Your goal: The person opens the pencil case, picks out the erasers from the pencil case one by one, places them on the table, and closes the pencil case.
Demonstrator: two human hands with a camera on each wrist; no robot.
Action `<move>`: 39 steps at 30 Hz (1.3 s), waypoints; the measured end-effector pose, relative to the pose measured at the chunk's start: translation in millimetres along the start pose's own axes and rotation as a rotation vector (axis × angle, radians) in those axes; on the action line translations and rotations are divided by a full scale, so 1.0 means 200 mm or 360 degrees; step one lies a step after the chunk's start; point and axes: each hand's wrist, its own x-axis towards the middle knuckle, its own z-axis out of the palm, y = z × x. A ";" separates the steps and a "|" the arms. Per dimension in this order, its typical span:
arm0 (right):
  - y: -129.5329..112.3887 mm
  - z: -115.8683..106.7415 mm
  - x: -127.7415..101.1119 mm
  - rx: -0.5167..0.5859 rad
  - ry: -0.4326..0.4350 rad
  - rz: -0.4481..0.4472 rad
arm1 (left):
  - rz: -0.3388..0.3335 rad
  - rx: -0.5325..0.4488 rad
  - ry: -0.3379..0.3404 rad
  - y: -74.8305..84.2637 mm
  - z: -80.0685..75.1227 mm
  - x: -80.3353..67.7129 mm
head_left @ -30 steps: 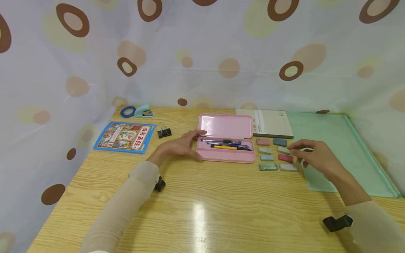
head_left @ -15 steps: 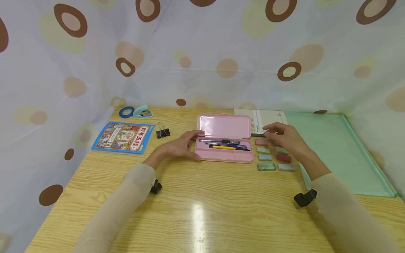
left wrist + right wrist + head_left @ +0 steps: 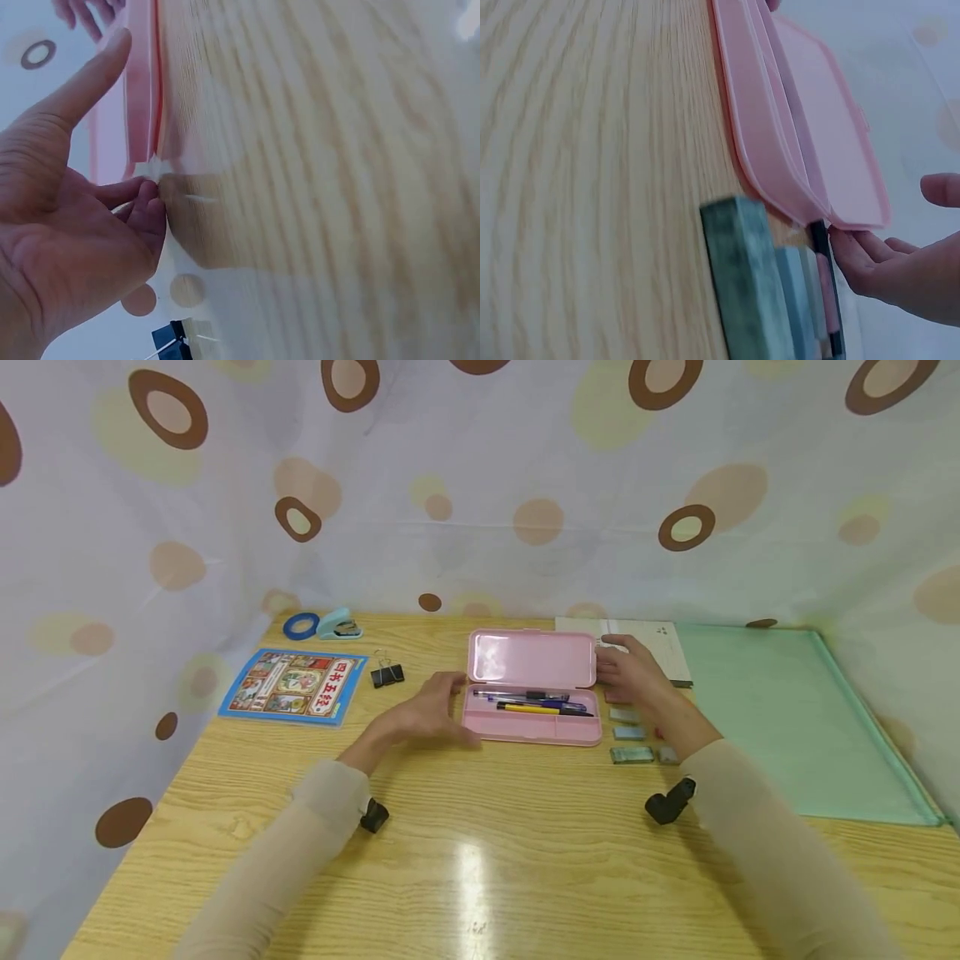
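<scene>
A pink pencil case (image 3: pixel 498 727) lies open on the table, its lid (image 3: pixel 534 658) tipped back. Several pens (image 3: pixel 544 709) rest in its rear compartment. At the case's left end is my left hand (image 3: pixel 427 714), thumb extended toward the near side and fingers loosely bent; the left wrist view shows nothing in its palm. My right hand (image 3: pixel 637 677) reaches to the right end of the lid. Its fingers (image 3: pixel 859 259) are at the lid's corner in the right wrist view, thumb held apart. Beneath that arm lie several small erasers, among them a green one (image 3: pixel 632 755) and a light blue one (image 3: pixel 628 733).
A notebook (image 3: pixel 660 643) lies behind my right hand, beside a green translucent sheet (image 3: pixel 810 718). On the left are a blue booklet (image 3: pixel 292 687), a black binder clip (image 3: pixel 387 675), a light blue stapler (image 3: pixel 337 625) and a blue tape roll (image 3: pixel 300 626). A patterned curtain encloses the table.
My right hand has moved left from the right-hand erasers to the lid's right end. The left hand has stayed by the case's left end, its fingers shifting slightly back from the lid.
</scene>
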 end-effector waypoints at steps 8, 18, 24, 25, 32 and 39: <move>0.00 0.05 0.00 0.0239 0.0068 -0.0013 | 0.0084 0.0212 0.0032 -0.02 0.02 0.02; 0.01 0.04 -0.10 0.0314 0.0060 -0.0359 | 0.0085 0.0260 0.0021 -0.03 0.02 0.03; 0.05 0.04 -0.17 -0.0128 -0.0091 -0.0606 | 0.0055 0.0269 -0.0002 -0.03 0.02 0.02; 0.06 0.04 -0.17 -0.0221 -0.0127 -0.0659 | 0.0056 0.0267 -0.0005 -0.04 0.02 0.02; 0.07 0.11 -0.20 -0.0784 -0.0249 -0.0793 | 0.0082 0.0235 -0.0009 -0.05 0.01 0.02; 0.06 0.22 -0.14 -0.1061 -0.0412 -0.0995 | 0.0062 0.0251 -0.0011 -0.05 0.02 0.03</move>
